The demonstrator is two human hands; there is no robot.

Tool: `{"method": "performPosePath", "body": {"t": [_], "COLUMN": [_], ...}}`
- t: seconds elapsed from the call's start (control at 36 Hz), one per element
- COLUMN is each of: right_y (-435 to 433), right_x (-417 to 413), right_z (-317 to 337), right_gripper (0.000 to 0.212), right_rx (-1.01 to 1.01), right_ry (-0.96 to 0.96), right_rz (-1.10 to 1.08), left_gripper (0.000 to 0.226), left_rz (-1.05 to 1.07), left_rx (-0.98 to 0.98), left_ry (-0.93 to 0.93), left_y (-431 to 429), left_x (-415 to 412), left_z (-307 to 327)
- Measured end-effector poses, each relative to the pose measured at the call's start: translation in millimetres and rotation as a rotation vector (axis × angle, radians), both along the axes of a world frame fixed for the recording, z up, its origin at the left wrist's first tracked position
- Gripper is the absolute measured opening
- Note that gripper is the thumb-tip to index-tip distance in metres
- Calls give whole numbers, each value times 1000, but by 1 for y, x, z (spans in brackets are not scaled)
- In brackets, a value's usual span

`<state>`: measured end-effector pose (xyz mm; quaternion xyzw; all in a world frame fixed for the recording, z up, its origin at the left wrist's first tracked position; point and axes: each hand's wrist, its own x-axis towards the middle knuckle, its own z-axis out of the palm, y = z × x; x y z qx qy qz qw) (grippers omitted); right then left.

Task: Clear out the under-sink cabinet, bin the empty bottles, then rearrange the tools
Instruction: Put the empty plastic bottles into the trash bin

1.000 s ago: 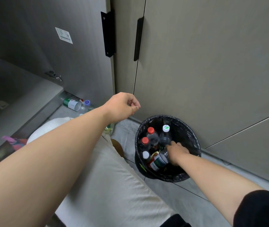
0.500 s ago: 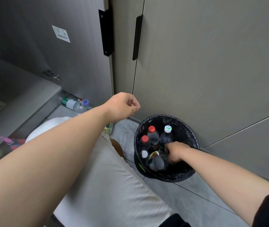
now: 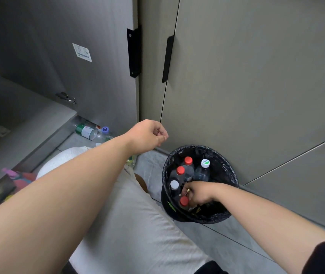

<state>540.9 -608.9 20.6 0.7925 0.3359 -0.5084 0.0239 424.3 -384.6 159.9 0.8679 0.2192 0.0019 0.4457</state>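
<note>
While your right hand (image 3: 198, 194) reaches into the round black bag-lined bin (image 3: 230, 175), its fingers curl round a red-capped clear plastic bottle (image 3: 184, 201) at the bin's near-left edge, beside four upright capped bottles (image 3: 187, 172). Your left hand (image 3: 147, 135) hangs in the air before the grey cabinet door (image 3: 236, 76), curled into a loose fist and holding nothing.

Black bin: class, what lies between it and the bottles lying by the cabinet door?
Head view: the left hand hangs between bin and bottles, over grey floor.
</note>
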Motion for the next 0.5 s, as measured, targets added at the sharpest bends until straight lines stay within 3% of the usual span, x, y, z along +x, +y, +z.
{"method": "performPosePath", "body": {"t": [0.31,0.42,0.5], "right_y": [14,27,47], "right_x": [-4,2,8], "right_z": [17,31,52], "right_gripper": [23,25,22], "right_rx": [-91,-168,-59], "right_ry": [-174,-279,-376], "right_rz": [79,183,200], "left_gripper": [9,10,9], "left_rz": [29,56,81], "left_rx": [18,23,18], "left_ry": [6,8,25], "left_y": [9,12,21], "left_x": [-14,-18,-21], "left_z": [-1,-1,5]}}
